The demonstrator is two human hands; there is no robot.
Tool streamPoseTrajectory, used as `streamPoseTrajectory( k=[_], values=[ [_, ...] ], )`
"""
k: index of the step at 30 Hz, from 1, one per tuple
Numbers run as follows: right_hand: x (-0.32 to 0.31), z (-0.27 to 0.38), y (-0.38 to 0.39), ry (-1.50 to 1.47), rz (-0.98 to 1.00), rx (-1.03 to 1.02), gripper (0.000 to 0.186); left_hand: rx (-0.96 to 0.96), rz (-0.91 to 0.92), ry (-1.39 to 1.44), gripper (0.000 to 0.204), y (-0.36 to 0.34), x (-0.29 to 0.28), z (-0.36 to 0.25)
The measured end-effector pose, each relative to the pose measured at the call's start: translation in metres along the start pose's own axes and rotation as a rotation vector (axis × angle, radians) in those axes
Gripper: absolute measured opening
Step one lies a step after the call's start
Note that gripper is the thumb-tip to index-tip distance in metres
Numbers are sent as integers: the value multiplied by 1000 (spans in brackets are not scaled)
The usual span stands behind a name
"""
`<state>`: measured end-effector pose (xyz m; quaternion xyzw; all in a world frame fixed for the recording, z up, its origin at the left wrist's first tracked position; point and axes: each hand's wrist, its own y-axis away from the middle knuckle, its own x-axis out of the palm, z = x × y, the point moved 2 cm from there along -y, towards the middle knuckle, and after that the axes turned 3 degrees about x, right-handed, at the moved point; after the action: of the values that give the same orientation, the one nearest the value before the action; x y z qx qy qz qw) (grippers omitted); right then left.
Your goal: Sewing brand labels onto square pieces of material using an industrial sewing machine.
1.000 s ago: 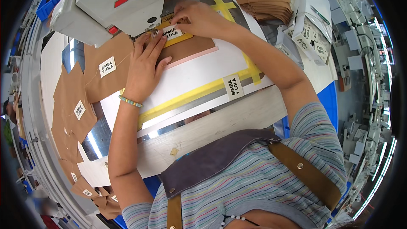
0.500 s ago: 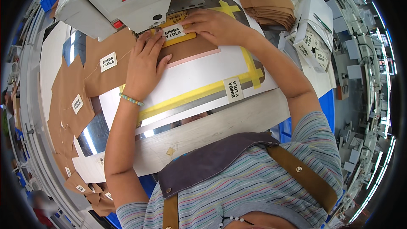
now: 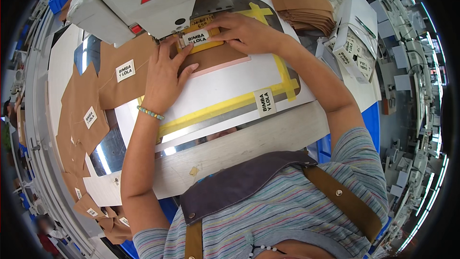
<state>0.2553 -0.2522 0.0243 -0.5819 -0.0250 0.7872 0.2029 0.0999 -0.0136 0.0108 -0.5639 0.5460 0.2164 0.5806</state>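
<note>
A white label with black lettering (image 3: 196, 38) lies near the head of the sewing machine (image 3: 143, 0), over a brown panel (image 3: 215, 57). A yellow template (image 3: 211, 45) shows above and below the label; whether the label sits inside a window of it or on top, I cannot tell.

The left hand (image 3: 165, 74) lies flat with the fingers loosely spread, gripping nothing that I can see. Its index fingertip is at the lower left corner of the label, and its thumb rests lower, on the brown panel. The right hand (image 3: 251, 33) has bent fingers, with their tips at the right end of the label — if they pinch or only press, I cannot tell.

A pink strip (image 3: 223, 64) runs along the panel's lower edge. Below it is a white sheet (image 3: 215, 84), bordered by yellow tape (image 3: 211, 110), and a loose label (image 3: 265, 102) lies near the tape's corner. To the left are labelled brown pieces (image 3: 112, 84); at upper right, a brown stack (image 3: 302, 5) stands beside a white box (image 3: 357, 12) with more labels.
</note>
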Motion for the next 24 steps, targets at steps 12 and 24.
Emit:
streamPoseTrajectory(
  k=[12,24],
  values=[
    [4,-3,-4,-29,-71,-17,37,-26,-31,47,46,0,0,5],
    [41,11,-31,113,-109,-106,45,-30,-64,29,44,2,-1,9]
  ],
)
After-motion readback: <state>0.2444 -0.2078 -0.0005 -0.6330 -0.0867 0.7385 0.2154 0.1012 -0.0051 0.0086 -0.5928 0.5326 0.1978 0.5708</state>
